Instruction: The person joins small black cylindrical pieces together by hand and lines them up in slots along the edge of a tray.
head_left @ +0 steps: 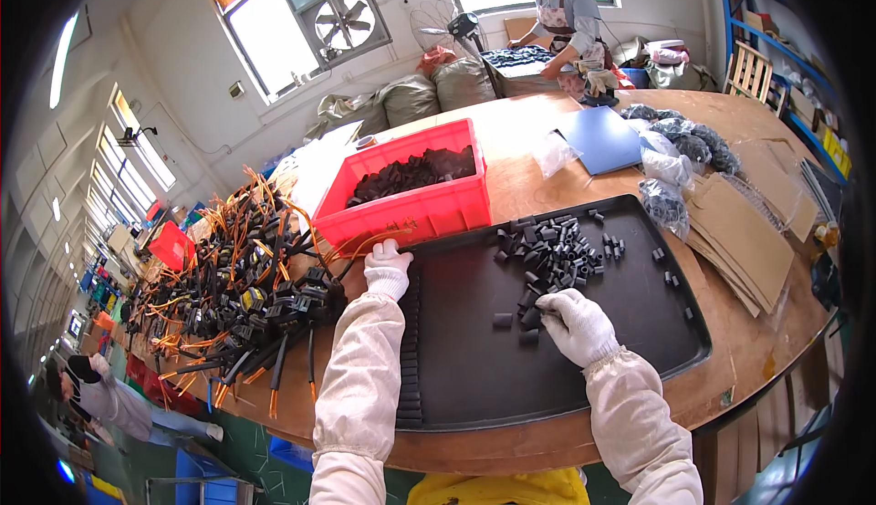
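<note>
A black tray (484, 359) lies on the table before me, with a loose pile of short black tube pieces (557, 254) toward its far side. Along the tray's left edge runs a column of black pieces (411, 350) laid side by side. My left hand (388, 270), in a white glove, is closed at the far end of that column; its fingertips hide whatever they grip. At the near edge of the pile, my gloved right hand (579, 327) pinches with curled fingers beside several tube pieces. What sits between those fingertips is hidden.
Behind the tray stands a red bin (411, 218) of black pieces. A tangled heap of black cables with orange wires (246, 286) covers the left. Bagged parts (671, 167), a blue sheet (599, 140) and cardboard (744, 240) lie right. Another person (570, 21) works beyond the table.
</note>
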The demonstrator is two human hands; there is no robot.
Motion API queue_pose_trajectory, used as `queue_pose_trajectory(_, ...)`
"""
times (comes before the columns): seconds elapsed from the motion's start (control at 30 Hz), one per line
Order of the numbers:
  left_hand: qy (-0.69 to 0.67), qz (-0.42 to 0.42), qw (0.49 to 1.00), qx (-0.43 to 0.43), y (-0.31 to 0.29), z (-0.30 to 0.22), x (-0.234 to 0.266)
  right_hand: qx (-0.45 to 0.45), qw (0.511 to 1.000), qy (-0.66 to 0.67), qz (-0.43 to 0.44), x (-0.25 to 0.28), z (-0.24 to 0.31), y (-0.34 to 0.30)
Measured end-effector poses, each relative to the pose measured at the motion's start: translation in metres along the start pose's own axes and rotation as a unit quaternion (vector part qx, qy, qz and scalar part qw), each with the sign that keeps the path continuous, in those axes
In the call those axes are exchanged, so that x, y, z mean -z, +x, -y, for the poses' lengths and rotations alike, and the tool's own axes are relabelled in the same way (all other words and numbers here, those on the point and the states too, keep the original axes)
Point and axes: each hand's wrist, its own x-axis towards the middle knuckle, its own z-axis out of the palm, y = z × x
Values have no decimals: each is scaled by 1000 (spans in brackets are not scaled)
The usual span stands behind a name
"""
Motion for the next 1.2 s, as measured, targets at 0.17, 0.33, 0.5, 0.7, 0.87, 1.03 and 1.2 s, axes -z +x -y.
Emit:
queue_pose_trajectory(0.17,24,-13,978,-208,-4,19,-13,2,1000,1,7,1,3,2)
queue_pose_trajectory(0.33,-22,-17,981,-190,-28,-13,24,8,1000,6,7,3,2,3)
queue_pose_trajectory(0.5,-194,2,914,-357,-118,-66,101,0,1000,-5,13,6,-2,2)
queue_pose_trajectory(0.7,-209,-8,930,-301,-221,-37,127,9,999,0,38,0,-5,3)
queue_pose_trajectory(0.87,-321,-71,944,-36,-259,24,98,15,1000,-4,25,7,-1,5)
queue_pose_trajectory(1.03,-389,-124,910,69,-278,43,69,-9,998,-70,5,5,-21,-1)
queue_pose_trajectory(1.2,-336,-182,921,69,-279,37,61,-51,997,-54,-16,0,-34,-9)
